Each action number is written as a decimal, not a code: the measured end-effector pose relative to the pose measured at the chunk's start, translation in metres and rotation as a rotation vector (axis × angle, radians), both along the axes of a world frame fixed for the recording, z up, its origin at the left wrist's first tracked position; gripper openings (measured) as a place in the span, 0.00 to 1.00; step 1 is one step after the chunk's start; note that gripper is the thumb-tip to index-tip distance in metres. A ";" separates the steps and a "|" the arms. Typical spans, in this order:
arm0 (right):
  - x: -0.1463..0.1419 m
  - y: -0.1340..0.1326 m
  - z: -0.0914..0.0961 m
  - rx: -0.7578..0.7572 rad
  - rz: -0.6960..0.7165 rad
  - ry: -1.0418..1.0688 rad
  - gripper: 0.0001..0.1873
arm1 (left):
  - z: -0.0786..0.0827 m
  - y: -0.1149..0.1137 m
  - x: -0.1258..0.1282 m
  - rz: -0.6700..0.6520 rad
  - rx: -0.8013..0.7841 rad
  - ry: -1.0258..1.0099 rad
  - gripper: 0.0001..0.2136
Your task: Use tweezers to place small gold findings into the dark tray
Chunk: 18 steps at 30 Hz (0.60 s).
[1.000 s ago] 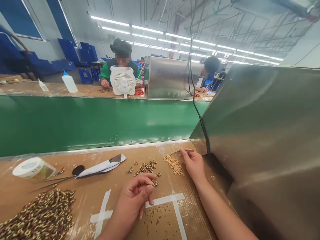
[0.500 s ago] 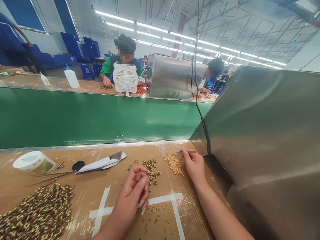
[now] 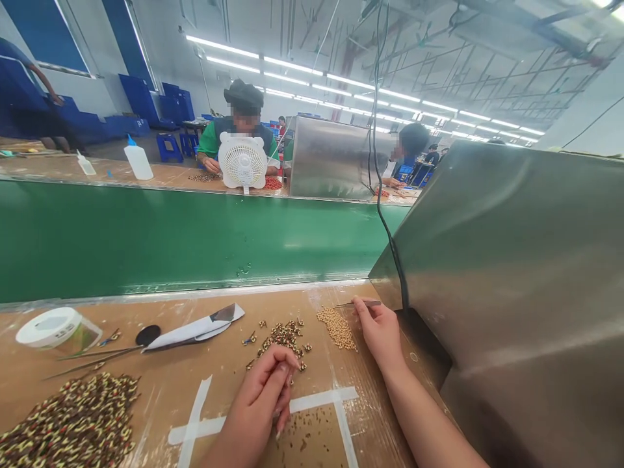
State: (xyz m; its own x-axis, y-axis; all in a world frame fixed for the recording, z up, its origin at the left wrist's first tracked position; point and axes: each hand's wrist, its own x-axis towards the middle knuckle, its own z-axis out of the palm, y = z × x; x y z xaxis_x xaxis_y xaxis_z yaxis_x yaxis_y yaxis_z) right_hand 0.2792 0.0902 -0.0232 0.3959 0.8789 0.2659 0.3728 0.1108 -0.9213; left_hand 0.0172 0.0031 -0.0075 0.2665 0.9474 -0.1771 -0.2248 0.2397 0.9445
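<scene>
My left hand (image 3: 266, 393) rests on the brown worktop with its fingertips pinched together at the near edge of a scatter of small gold and dark parts (image 3: 283, 336); whether a part sits between the fingers is hidden. My right hand (image 3: 380, 331) holds thin metal tweezers (image 3: 358, 303) whose tips point left, just above a pile of small tan beads (image 3: 336, 327). White tape lines (image 3: 316, 400) mark the worktop below my left hand, with tiny dark bits inside them.
A heap of dark and cream parts (image 3: 73, 426) lies front left. A lidded clear tub (image 3: 56, 328), a black spoon (image 3: 146, 335), thin rods and folded paper (image 3: 195, 328) lie left. A metal housing (image 3: 511, 273) walls the right. Green conveyor (image 3: 185, 237) behind; people work beyond.
My left hand slid slightly forward and closed its fingers tighter at the edge of the gold parts. The right hand with the tweezers stayed almost still. The camera tilted a little.
</scene>
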 end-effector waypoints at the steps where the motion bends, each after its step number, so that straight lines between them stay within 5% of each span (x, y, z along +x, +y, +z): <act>1: 0.001 0.001 -0.001 -0.006 0.010 -0.008 0.28 | 0.001 0.001 0.000 0.020 -0.003 -0.011 0.22; 11: -0.005 0.002 0.000 0.026 0.044 0.008 0.29 | 0.004 0.003 0.002 0.022 0.010 0.026 0.20; 14: -0.013 -0.003 0.007 0.033 0.103 0.174 0.28 | 0.001 0.003 0.001 0.004 -0.015 0.030 0.21; 18: -0.034 -0.020 0.013 0.004 0.370 0.520 0.27 | 0.001 0.004 0.000 -0.030 -0.023 0.058 0.25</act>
State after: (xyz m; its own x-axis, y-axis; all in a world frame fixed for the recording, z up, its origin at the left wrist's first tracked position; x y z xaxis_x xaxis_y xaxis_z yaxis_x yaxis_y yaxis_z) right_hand 0.2456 0.0697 -0.0107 0.1444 0.9817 0.1245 -0.1863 0.1505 -0.9709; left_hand 0.0172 0.0066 -0.0065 0.2833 0.9347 -0.2147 -0.1621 0.2673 0.9499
